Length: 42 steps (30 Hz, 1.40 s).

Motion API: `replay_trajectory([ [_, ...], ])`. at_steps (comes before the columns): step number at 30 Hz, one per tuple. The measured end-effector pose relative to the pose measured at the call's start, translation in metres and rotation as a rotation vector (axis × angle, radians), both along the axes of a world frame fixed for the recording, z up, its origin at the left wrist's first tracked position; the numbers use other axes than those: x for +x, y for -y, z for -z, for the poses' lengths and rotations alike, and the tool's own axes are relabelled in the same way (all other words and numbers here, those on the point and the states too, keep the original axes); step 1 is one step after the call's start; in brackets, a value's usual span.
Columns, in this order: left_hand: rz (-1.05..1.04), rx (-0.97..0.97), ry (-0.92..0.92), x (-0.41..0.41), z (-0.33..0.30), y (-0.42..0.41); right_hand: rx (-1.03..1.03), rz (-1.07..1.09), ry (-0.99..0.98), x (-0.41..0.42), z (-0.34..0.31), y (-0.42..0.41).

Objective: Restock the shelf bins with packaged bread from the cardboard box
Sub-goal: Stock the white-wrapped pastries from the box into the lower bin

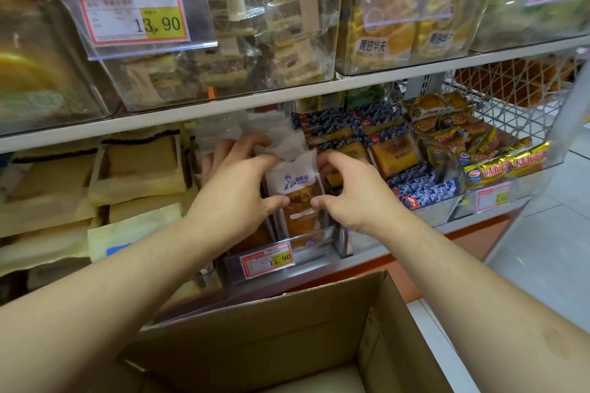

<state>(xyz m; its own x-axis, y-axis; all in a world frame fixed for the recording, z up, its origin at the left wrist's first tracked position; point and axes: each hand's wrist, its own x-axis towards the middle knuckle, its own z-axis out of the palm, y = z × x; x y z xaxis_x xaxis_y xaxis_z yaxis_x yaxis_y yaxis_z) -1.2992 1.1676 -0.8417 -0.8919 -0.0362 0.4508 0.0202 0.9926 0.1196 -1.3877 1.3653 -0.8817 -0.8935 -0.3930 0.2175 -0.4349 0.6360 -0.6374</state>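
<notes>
White-topped clear bread packet [295,198] with golden loaf stands upright in the bin [314,241], gripped by both hands [236,191] [354,198].

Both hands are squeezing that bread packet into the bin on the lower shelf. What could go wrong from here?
1. The left hand and right hand pinch the white-topped clear bread packet from both sides; pressing hard could squash the soft loaf.
2. The clear plastic bin already looks tightly packed, so wrappers behind may crumple.
3. The red-and-yellow price tag clipped on the front could get knocked.

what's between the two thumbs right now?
Head view: the white-topped bread pack, pinched by left hand and right hand above its clear bin.
</notes>
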Motion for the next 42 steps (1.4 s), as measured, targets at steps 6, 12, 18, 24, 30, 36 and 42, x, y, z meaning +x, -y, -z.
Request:
replay_trajectory([
  [6,-0.006,0.048,0.036,0.006,0.004,0.008,-0.165,-0.069,0.008,0.005,-0.003,0.002],
  [12,-0.017,0.041,0.057,0.004,0.006,0.004,-0.118,-0.042,0.018,0.005,-0.003,0.001],
  [18,-0.006,0.031,0.068,0.003,0.005,0.003,-0.134,-0.027,0.032,0.006,-0.002,0.001],
  [24,0.018,0.062,0.015,0.025,0.004,0.003,-0.146,-0.022,-0.021,0.015,-0.008,-0.003],
  [30,0.055,0.218,0.026,0.093,0.002,0.002,-0.105,0.026,-0.043,0.059,-0.027,-0.032],
  [36,-0.043,0.341,0.137,0.2,0.021,0.022,0.103,0.003,0.124,0.14,-0.015,-0.082],
  [42,-0.245,0.364,0.306,0.279,0.048,0.052,0.315,0.103,0.225,0.207,0.007,-0.127],
])
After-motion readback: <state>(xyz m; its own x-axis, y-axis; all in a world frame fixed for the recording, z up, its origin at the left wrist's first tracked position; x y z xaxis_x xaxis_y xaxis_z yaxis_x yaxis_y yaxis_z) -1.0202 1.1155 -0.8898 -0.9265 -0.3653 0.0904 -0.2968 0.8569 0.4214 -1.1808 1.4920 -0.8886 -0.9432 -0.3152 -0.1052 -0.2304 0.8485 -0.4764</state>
